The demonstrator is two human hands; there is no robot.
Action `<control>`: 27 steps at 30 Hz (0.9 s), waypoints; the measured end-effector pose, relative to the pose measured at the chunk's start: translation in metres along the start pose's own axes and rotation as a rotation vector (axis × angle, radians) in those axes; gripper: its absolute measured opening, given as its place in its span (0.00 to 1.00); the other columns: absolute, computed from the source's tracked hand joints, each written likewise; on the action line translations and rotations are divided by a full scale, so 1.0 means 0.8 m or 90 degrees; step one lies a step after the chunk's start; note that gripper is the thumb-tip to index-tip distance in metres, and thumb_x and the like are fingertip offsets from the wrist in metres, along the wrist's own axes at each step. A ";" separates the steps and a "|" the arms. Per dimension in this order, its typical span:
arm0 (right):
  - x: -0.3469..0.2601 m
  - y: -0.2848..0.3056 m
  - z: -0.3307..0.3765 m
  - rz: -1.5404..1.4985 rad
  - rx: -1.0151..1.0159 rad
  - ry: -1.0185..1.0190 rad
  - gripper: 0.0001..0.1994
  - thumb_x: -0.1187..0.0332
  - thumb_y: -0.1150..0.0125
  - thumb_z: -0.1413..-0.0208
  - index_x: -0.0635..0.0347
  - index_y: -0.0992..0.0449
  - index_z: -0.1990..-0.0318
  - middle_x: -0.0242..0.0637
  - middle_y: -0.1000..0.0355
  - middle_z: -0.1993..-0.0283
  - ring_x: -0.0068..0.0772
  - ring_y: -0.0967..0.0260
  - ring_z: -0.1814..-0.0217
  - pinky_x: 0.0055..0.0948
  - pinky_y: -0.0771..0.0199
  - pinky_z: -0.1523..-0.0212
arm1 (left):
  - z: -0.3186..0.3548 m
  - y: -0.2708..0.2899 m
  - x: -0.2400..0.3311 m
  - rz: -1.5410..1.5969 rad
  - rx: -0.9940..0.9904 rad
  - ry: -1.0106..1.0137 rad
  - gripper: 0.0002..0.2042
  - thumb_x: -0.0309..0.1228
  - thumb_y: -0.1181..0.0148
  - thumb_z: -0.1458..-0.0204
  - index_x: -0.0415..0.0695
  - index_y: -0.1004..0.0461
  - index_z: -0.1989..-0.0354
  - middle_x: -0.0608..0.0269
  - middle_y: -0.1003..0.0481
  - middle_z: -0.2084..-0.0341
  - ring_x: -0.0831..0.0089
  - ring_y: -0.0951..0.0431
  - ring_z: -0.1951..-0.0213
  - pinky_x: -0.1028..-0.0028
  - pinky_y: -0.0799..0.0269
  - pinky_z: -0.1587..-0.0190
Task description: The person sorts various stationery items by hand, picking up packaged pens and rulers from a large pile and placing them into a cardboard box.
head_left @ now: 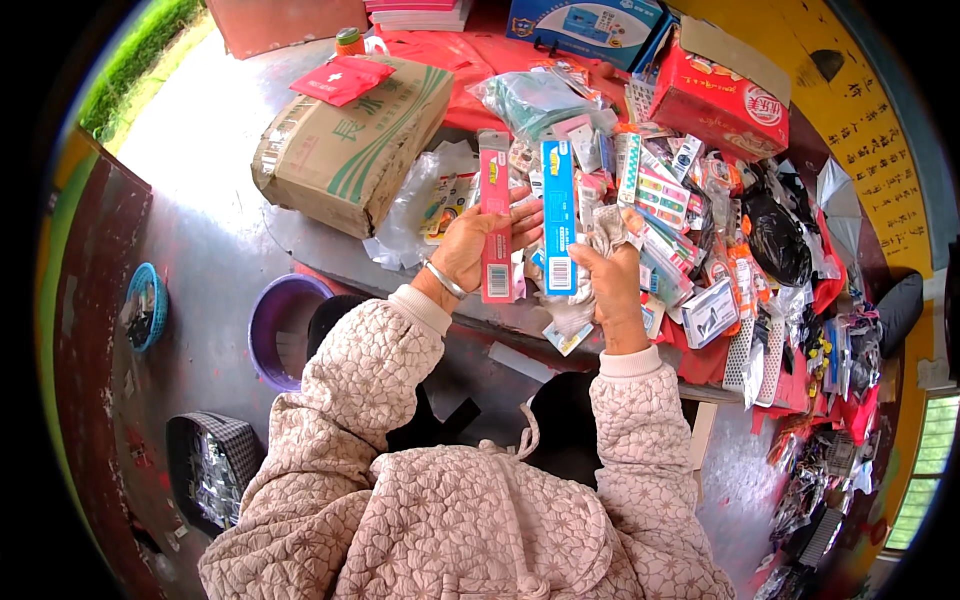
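A long narrow pink box (496,262) stands lengthwise across my left hand (462,250). The fingers reach out behind it and show past its right edge. Beside it, a long narrow blue box (559,205) is held by my right hand (614,285), the thumb on its front face near the lower end. The two boxes are roughly parallel, with a gap between them. A crumpled pale cloth (604,232) lies against the right hand; whether the hand touches it cannot be made out. Small packaged goods lie under and around both hands.
A taped cardboard carton (350,150) with a red pouch (342,80) on top stands at left. A red carton (722,90) stands far right, above heaped packets (660,195). On the floor are a purple tub (262,330), a blue basket (157,310) and a checkered bin (235,445).
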State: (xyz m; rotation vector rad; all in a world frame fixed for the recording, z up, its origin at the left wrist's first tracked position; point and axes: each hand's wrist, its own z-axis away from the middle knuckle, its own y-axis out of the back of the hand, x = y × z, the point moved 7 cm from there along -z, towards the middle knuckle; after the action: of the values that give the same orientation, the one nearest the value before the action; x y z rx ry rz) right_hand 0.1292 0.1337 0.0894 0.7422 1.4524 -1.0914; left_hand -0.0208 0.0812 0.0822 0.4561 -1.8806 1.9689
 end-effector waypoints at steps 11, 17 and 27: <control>-0.026 -0.082 0.043 0.644 -0.089 0.222 0.08 0.70 0.41 0.59 0.65 0.30 0.73 0.46 0.31 0.80 0.47 0.32 0.77 0.39 0.35 0.76 | 0.001 -0.004 -0.030 -0.033 -0.002 0.060 0.19 0.30 0.54 0.45 0.39 0.43 0.45 0.53 0.33 0.51 0.63 0.31 0.51 0.64 0.34 0.48; -0.018 -0.058 0.050 0.613 -0.442 0.103 0.05 0.71 0.40 0.61 0.64 0.28 0.79 0.43 0.31 0.82 0.41 0.32 0.78 0.32 0.35 0.75 | 0.005 -0.008 -0.023 -0.019 -0.012 0.082 0.22 0.30 0.53 0.46 0.38 0.46 0.43 0.52 0.36 0.48 0.62 0.33 0.47 0.62 0.36 0.46; -0.081 -0.052 0.035 0.315 -0.129 0.411 0.14 0.76 0.43 0.64 0.56 0.29 0.65 0.38 0.30 0.65 0.40 0.33 0.58 0.38 0.34 0.60 | 0.015 0.004 -0.061 -0.035 0.013 0.220 0.12 0.26 0.57 0.44 0.39 0.39 0.52 0.55 0.30 0.58 0.64 0.26 0.57 0.67 0.25 0.59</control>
State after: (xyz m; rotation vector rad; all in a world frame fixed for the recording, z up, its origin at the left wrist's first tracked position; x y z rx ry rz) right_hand 0.1146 0.1005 0.1631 1.2940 1.7411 -0.3194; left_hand 0.0203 0.0668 0.0568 0.1567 -1.6159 1.8900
